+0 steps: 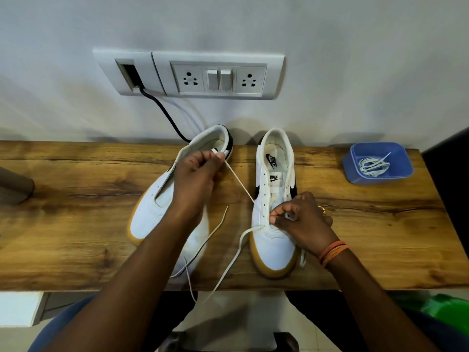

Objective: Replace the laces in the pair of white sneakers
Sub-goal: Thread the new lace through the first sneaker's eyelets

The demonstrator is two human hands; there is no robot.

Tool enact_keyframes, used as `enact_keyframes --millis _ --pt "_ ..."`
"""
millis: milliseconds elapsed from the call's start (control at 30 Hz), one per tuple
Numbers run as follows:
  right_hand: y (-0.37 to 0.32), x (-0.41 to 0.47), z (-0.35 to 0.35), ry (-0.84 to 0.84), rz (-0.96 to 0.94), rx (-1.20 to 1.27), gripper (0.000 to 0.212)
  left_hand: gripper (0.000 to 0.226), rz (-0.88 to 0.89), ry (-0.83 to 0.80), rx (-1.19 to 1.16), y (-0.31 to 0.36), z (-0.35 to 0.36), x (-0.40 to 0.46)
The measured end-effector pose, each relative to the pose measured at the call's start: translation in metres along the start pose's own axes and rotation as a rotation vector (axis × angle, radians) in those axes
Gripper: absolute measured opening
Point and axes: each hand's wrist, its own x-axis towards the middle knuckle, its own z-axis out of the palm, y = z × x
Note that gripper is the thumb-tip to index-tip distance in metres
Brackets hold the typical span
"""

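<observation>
Worktop (76, 199) of dark-grained wood fills the middle band of the frame, and both white sneakers sit on it with toes toward me. The left sneaker (162, 207), left of centre, looks to have bare eyelets and is partly under my forearm; the right sneaker (275, 189), just right of centre, is the one I judge I am threading. My left hand (195, 179) is raised over the left sneaker's collar with fingers curled, pinching one end of the lace (239, 185), which runs taut down and rightward to the lower eyelets. My right hand (302, 217) rests on the right sneaker's vamp, thumb and forefinger pinched on the lace at an eyelet. Slack from the other end trails off the lower edge of the worktop, below centre. A blue tub (355, 168) at the right edge holds a coiled bundle of white laces (374, 165). I expect the lace to be light, limp and a little slippery, so it is best held at the stiff tip for feeding and just beside the eyelet for pulling. The sneaker should be light, with a firm sole; I would steady it by the vamp.
</observation>
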Motion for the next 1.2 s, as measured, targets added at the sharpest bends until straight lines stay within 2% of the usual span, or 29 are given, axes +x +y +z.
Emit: enact_keyframes --millis 100,200,300,433,600,733,833,933,1067,1133,1200 --pt "-0.001 0.001 0.002 -0.004 -0.005 0.016 0.022 0.031 0.037 0.051 0.043 0.005 -0.005 0.002" --pt "-0.001 0.001 0.005 0.000 -0.003 0.027 0.028 0.038 -0.055 -0.048 0.129 -0.005 -0.001 0.001" --pt "-0.001 0.001 0.004 0.003 -0.001 0.034 0.030 0.053 -0.160 -0.162 0.367 -0.024 0.001 -0.002" --pt "0.000 0.002 0.004 0.004 0.004 0.023 0.018 0.051 -0.200 -0.287 0.617 -0.040 0.016 -0.019" --pt "0.000 0.003 0.003 0.010 0.009 0.000 0.020 0.038 -0.108 -0.214 0.597 -0.053 0.030 -0.031" --pt "0.002 0.003 0.005 0.004 0.009 0.015 0.016 0.027 -0.219 -0.225 0.449 -0.049 0.027 -0.027" --pt "0.003 0.003 0.004 -0.002 -0.004 0.023 0.023 0.017 -0.257 -0.202 0.342 -0.037 0.022 -0.022" --pt "0.001 0.001 0.002 0.003 0.008 0.025 0.021 0.011 -0.236 -0.093 0.285 -0.022 0.009 -0.009" --pt "0.000 0.000 0.000 -0.006 0.004 0.010 0.023 0.021 -0.229 0.112 0.155 -0.014 -0.007 0.009" --pt "0.000 0.000 -0.001 -0.003 0.012 0.003 0.021 0.024 -0.222 0.093 0.183 -0.017 -0.004 0.007" --pt "0.001 0.001 0.000 -0.006 0.008 0.002 0.016 0.029 -0.260 -0.061 0.244 -0.020 0.004 -0.005"
